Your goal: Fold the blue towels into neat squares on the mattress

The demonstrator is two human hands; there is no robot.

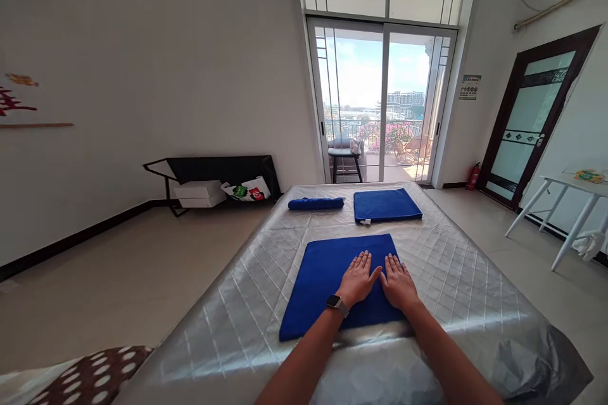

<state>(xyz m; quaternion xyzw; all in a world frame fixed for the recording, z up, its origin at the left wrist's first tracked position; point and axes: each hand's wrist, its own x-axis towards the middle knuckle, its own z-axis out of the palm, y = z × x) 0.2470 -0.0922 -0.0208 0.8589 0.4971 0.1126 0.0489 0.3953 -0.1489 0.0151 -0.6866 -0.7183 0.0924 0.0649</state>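
Observation:
A blue towel (pixel 323 278) lies flat and folded on the silver quilted mattress cover (pixel 456 278). My left hand (pixel 358 278), with a watch at the wrist, rests palm down on the towel's right half, fingers apart. My right hand (pixel 398 281) lies flat beside it, touching it at the thumbs, near the towel's right edge. Farther back sit a second folded blue towel (pixel 386 205) and a rolled blue towel (pixel 316 204) to its left.
The mattress fills the middle of the room. A black frame with white boxes (pixel 199 193) leans on the left wall. A stool (pixel 345 161) stands by the sliding glass door. A white table (pixel 574 193) is at the right. A dotted brown cloth (pixel 95 376) lies near left.

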